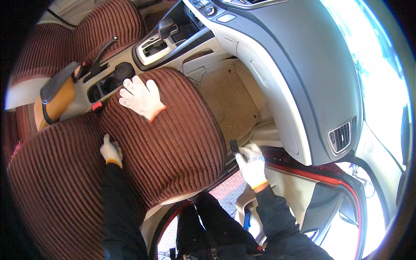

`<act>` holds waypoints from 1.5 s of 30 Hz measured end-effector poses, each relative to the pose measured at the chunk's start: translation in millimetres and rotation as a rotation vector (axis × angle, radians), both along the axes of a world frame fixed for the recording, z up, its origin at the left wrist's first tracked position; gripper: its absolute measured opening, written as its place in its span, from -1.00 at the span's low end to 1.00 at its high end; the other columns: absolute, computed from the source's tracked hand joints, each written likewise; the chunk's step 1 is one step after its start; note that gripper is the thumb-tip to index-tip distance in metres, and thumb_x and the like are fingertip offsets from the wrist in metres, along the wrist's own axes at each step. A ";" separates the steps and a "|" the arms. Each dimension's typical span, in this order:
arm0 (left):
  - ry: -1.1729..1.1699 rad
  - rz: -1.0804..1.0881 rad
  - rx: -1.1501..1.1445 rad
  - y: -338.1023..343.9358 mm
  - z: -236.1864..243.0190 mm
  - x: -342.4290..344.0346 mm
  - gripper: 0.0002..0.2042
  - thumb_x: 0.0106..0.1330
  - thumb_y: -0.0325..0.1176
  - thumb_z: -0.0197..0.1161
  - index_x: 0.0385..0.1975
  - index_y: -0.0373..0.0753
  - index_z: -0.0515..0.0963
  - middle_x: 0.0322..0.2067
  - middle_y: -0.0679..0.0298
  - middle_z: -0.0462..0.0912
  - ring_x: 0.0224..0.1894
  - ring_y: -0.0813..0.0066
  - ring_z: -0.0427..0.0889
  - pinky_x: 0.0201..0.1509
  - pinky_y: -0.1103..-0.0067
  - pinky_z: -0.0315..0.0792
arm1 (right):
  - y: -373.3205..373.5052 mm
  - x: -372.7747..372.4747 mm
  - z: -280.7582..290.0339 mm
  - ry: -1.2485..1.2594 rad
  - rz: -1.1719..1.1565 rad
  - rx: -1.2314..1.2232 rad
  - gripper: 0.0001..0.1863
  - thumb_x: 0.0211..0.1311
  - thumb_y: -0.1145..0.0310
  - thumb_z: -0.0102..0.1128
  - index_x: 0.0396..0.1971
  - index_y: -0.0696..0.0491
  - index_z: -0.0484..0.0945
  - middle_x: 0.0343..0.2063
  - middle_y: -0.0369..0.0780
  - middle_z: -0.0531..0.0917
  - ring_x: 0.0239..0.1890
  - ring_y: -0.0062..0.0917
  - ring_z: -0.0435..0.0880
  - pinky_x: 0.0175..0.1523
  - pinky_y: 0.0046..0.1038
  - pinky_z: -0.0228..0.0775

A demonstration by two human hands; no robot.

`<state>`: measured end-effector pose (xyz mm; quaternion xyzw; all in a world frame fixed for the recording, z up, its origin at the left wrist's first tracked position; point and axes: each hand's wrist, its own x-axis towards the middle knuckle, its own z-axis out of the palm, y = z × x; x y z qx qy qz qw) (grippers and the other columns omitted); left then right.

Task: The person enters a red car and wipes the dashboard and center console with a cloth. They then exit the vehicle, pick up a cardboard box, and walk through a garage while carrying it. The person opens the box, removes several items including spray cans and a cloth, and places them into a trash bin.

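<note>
At the front right corner of the seat cushion [173, 138], my right hand [251, 164] in its white glove is clenched around a small black handle-like thing [234, 145], can't make out what it is exactly. My left hand [111, 151] is curled down at the crease where the cushion's back edge meets the seat back [52, 186]; what it's gripping, I can't tell. A third gloved hand [141, 99], somebody else's, lies flat with fingers spread on the cushion's far edge by the centre console [108, 78]. This is a car cabin: grey dashboard [303, 65], beige floor mat [227, 102], gear lever [164, 27]. The cushion cover is brown, plush and ribbed, sitting smooth.
</note>
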<state>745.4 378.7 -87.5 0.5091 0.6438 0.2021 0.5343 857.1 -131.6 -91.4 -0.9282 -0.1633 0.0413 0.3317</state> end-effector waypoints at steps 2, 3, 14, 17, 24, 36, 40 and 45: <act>-0.021 0.019 -0.003 3.9 3.4 0.3 -0.52 0.49 0.20 0.25 -0.44 -0.11 0.50 -0.58 0.38 0.46 -0.69 0.47 0.36 -0.65 0.51 0.21 | 11.6 13.2 -2.0 -0.020 -0.042 0.034 -0.76 0.37 0.32 0.34 -0.12 0.16 0.80 -0.18 0.01 0.78 -0.08 -0.06 0.78 0.10 -0.13 0.60; -0.051 -0.002 -0.063 5.8 6.2 0.9 -0.52 0.48 0.22 0.24 -0.42 -0.10 0.50 -0.58 0.40 0.45 -0.69 0.49 0.35 -0.64 0.52 0.21 | 20.3 21.4 -2.4 -0.029 -0.067 0.091 -0.76 0.38 0.33 0.33 -0.11 0.14 0.80 -0.18 0.01 0.79 -0.09 -0.06 0.79 0.10 -0.13 0.61; -0.123 0.108 -0.258 4.8 14.8 -0.3 -0.41 0.38 0.44 0.19 -0.30 -0.06 0.47 -0.59 0.50 0.34 -0.67 0.57 0.25 -0.62 0.64 0.17 | 165.4 163.2 -12.0 0.172 -0.071 0.630 -0.62 0.53 0.43 0.17 0.22 0.27 0.69 0.18 0.06 0.77 0.26 -0.23 0.76 0.42 -0.33 0.50; -0.135 0.221 -0.244 7.3 7.7 -7.0 -0.44 0.35 0.42 0.21 -0.27 -0.03 0.48 -0.54 0.47 0.39 -0.66 0.56 0.25 -0.62 0.64 0.15 | 203.8 206.8 -26.1 0.171 -0.055 0.732 -0.58 0.50 0.48 0.20 0.27 0.30 0.66 0.22 0.04 0.75 0.29 -0.32 0.72 0.49 -0.36 0.43; -0.080 0.220 -0.253 4.2 7.2 -21.6 -0.41 0.36 0.48 0.15 -0.35 -0.01 0.49 -0.66 0.44 0.36 -0.77 0.56 0.22 -0.71 0.62 0.14 | 250.3 252.9 -46.1 0.139 -0.122 0.666 -0.64 0.45 0.44 0.33 0.14 0.28 0.73 0.10 0.00 0.81 0.12 -0.34 0.80 0.31 -0.36 0.56; -0.079 0.217 -0.237 -2.2 21.6 -30.2 -0.35 0.37 0.53 0.12 -0.61 0.04 0.35 -0.80 0.47 0.26 -0.86 0.51 0.13 -0.80 0.58 0.06 | 248.1 256.2 -52.3 0.092 -0.156 0.578 -0.58 0.44 0.29 0.30 0.18 0.19 0.71 0.05 0.10 0.80 0.14 -0.03 0.79 0.27 -0.15 0.59; -0.106 0.193 -0.242 1.3 22.7 -32.9 -0.34 0.40 0.51 0.09 -0.68 0.05 0.34 -0.83 0.45 0.25 -0.89 0.49 0.08 -0.82 0.58 0.05 | 253.8 267.4 -48.6 -0.160 -0.143 0.370 -0.73 0.45 0.29 0.18 -0.10 0.16 0.73 -0.08 0.16 0.77 -0.03 0.16 0.73 0.11 0.08 0.56; -0.056 0.243 -0.191 9.9 23.1 -34.1 -0.36 0.38 0.49 0.10 -0.67 0.06 0.36 -0.83 0.46 0.19 -0.86 0.49 0.11 -0.78 0.60 0.12 | 249.1 269.7 -42.3 -0.184 -0.162 0.208 -0.68 0.49 0.17 0.23 -0.01 0.09 0.71 -0.09 0.08 0.80 -0.06 0.06 0.78 0.09 0.06 0.60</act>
